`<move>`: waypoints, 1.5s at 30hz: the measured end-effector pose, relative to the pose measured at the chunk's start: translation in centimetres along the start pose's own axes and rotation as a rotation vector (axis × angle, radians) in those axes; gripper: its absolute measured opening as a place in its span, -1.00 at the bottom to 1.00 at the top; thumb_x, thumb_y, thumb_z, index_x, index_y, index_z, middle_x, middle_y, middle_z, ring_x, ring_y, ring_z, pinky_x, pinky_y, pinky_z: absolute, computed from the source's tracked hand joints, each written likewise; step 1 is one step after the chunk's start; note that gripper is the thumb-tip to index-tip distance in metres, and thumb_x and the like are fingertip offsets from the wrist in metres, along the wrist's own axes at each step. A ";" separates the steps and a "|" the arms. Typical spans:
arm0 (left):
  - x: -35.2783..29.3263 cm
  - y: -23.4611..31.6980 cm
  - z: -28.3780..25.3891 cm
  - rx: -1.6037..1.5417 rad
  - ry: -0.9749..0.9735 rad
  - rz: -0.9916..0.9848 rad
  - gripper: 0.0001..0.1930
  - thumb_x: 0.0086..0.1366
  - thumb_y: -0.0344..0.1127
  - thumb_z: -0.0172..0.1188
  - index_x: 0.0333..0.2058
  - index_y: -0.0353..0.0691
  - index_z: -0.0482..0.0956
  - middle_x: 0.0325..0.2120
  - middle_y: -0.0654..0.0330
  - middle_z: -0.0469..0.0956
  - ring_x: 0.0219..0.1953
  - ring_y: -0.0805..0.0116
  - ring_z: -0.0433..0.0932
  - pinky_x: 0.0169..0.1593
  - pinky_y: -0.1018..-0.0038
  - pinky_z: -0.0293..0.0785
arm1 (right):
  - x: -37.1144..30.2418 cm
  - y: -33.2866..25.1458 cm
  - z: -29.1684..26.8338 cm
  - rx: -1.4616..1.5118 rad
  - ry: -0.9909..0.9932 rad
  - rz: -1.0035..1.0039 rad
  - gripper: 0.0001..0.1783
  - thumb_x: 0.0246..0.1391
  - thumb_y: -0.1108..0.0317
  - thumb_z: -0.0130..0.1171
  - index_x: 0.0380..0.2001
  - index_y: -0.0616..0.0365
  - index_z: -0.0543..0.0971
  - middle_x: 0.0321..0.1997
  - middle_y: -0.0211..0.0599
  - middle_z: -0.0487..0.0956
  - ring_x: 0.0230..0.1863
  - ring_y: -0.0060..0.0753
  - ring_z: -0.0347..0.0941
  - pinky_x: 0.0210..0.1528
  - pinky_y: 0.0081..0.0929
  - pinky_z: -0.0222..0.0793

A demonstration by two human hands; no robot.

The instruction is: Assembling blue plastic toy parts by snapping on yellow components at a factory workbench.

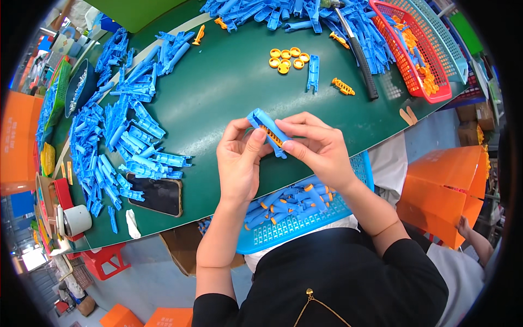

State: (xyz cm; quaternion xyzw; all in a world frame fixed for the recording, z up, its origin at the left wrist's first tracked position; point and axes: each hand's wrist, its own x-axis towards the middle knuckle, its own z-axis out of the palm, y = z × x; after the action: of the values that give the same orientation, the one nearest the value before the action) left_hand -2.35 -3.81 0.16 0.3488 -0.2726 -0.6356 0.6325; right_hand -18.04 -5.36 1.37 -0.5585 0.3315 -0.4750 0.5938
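Between my two hands, above the green table, is a blue plastic half-shell (pixel 265 119) with an orange ribbed insert (pixel 271 136) lying inside it. My left hand (pixel 239 155) grips its left side, thumb pressed near the insert. My right hand (pixel 316 144) pinches the other side with thumb and fingertips. Beyond them on the table lie several round orange caps (pixel 284 67), a single blue half-shell (pixel 313 73) and a loose orange ribbed piece (pixel 343 86). Below my hands, a blue basket (pixel 294 231) at my lap holds blue tubes with orange ends (pixel 289 203).
Piles of blue half-shells (pixel 90 147) cover the table's left and far sides. A hammer (pixel 359 57) lies at the far right, beside a red basket (pixel 438 90) of orange parts. A phone (pixel 163 196) rests near the left front edge. Another person's hand (pixel 464 228) touches an orange box (pixel 436 191).
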 end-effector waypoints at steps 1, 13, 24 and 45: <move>0.0 0.0 0.1 -0.009 0.010 -0.012 -0.80 0.29 -0.43 0.16 -0.13 -0.26 0.43 -0.23 0.20 0.54 -0.20 0.44 0.55 -0.21 0.42 0.60 | 0.0 0.1 0.0 0.046 0.004 0.007 -0.65 0.08 0.62 0.13 -0.02 0.28 0.55 -0.04 -0.25 0.48 -0.07 -0.51 0.50 -0.06 -0.59 0.50; -0.1 0.2 -1.0 -0.161 -0.109 -0.008 -0.64 0.15 -0.39 0.33 -0.11 -0.27 0.42 -0.12 0.06 0.50 -0.08 0.31 0.52 -0.02 0.37 0.51 | 0.2 -1.3 1.0 -0.041 -0.064 0.014 -0.66 -0.09 0.57 0.32 -0.15 0.32 0.60 -0.14 -0.18 0.51 -0.09 -0.46 0.46 -0.17 -0.55 0.46; -0.6 0.0 -0.2 -0.070 -0.046 0.247 -0.63 0.12 -0.39 0.36 -0.15 -0.20 0.39 -0.19 0.08 0.52 -0.09 0.32 0.48 0.02 0.39 0.42 | 0.6 -0.5 1.3 -0.041 0.033 -0.033 -0.67 -0.04 0.59 0.28 -0.15 0.30 0.50 -0.10 -0.17 0.54 -0.06 -0.42 0.48 -0.07 -0.50 0.49; 0.0 0.7 -0.2 -0.092 -0.087 -0.032 -0.48 0.30 -0.28 0.17 0.15 -0.22 0.16 0.04 -0.15 0.41 -0.09 0.21 0.57 -0.05 0.35 0.56 | 0.0 -1.8 -0.2 -0.486 -0.031 -0.365 -0.67 -0.07 0.63 0.21 -0.15 0.26 0.57 -0.27 -0.24 0.52 -0.32 -0.48 0.50 -0.27 -0.56 0.47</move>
State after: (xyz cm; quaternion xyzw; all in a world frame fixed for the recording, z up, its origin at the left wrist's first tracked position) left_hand -1.74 -3.82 0.55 0.2957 -0.2645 -0.6720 0.6253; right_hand -18.62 -5.30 3.05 -0.7418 0.3205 -0.4721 0.3524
